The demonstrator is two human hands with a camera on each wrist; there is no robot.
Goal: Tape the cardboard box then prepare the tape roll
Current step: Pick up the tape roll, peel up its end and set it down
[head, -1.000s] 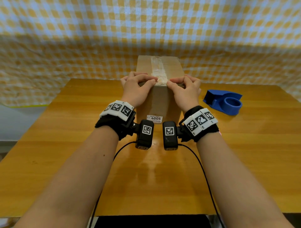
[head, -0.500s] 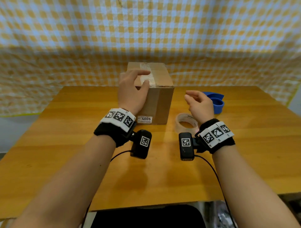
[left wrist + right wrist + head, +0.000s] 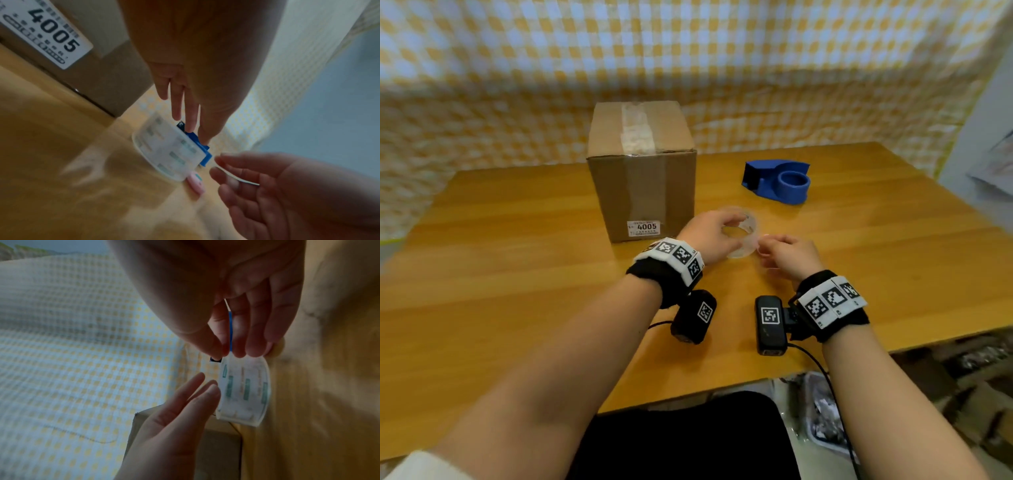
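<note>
Changing since half a second ago: both hands have left the cardboard box (image 3: 642,171) and met at the clear tape roll (image 3: 739,236), which stays on the table (image 3: 517,274) just right of the box.
Left hand: the left hand (image 3: 710,236) curls round the roll — fingers over its far rim, thumb at the near side, holding it.
Right hand: the right hand (image 3: 789,255) sits at the roll's 3 o'clock, thumb and forefinger pinching what looks like the loose tape end.
Box: closed, a strip of clear tape along its top seam, a "4005" label (image 3: 643,228) low on the near face; it lies at 11 o'clock from the roll.
Around: a blue tape dispenser (image 3: 779,181) lies at 1 o'clock from the roll, well apart, with open table between; a checked cloth (image 3: 688,68) hangs behind.
Wrist views: the right wrist view shows printing inside the roll's core (image 3: 244,392) — washed out from the head; the left wrist view shows a thin strip (image 3: 232,175) between the right fingers.
</note>
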